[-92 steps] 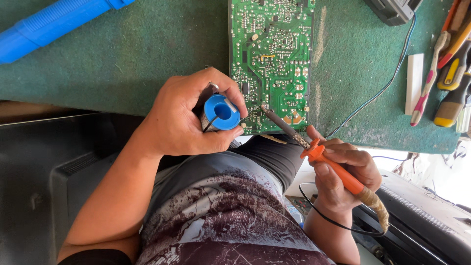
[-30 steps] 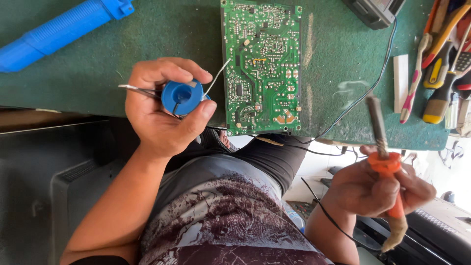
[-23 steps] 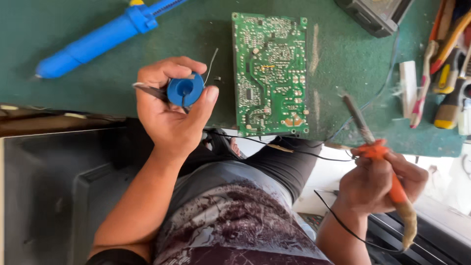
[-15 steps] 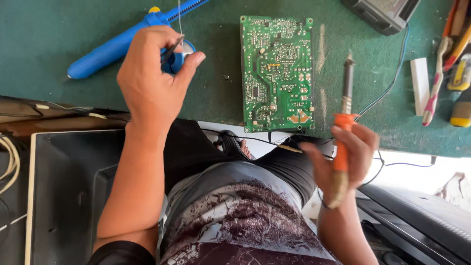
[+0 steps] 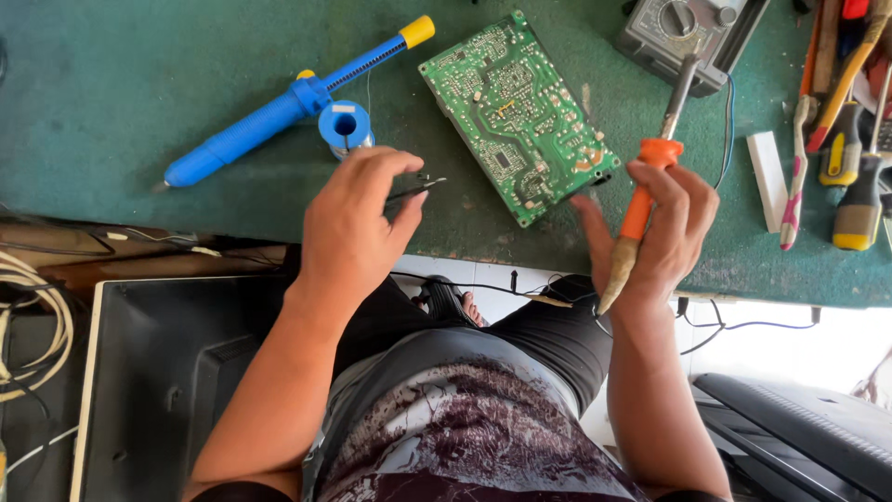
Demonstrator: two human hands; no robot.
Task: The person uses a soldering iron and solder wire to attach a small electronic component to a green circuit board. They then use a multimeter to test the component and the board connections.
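Resting now on the table [image 5: 111, 84], solder spool [image 5: 345, 125] released; left hand [image 5: 358, 218] pinching tweezers [image 5: 413, 191]; right hand [image 5: 664, 228] gripping soldering iron [image 5: 650, 177], tip pointing away.

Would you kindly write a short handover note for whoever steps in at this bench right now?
Left hand: pinches thin metal tweezers above the green mat.
Right hand: grips the orange-handled soldering iron, tip pointing away, up near the meter.
Circuit board: flat on the mat, solder side up, touched by neither hand.
Blue solder spool: set down on the mat beside the blue desoldering pump.
Done: spool put down.
Left: cannot tell which joints on the board remain.
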